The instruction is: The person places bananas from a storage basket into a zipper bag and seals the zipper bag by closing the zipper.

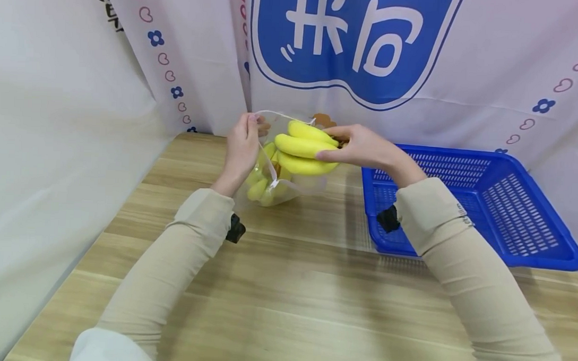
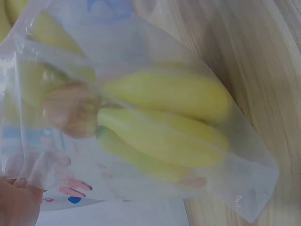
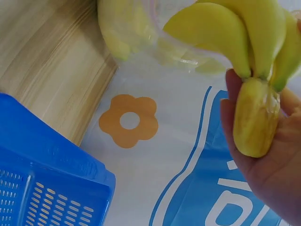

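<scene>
The person wears long beige sleeves: a left sleeve (image 1: 142, 287) and a right sleeve (image 1: 483, 293), both close-fitting and ringed with fine creases. Each ends in a wide cuff of the same beige; the left cuff (image 1: 204, 212) and the right cuff (image 1: 424, 206) look folded back and looser than the cloth above. Small dark lettering (image 1: 463, 214) marks the right cuff's edge, too tiny to read. A black block (image 1: 236, 229) sits at the left cuff, a similar black piece (image 1: 389, 219) at the right. Toward the table's (image 1: 285, 286) left edge, a smooth, rounded white covering (image 1: 111, 349) hides part of the left sleeve. Left grip (image 1: 243, 141) and right grip (image 1: 362, 146) are bare.
</scene>
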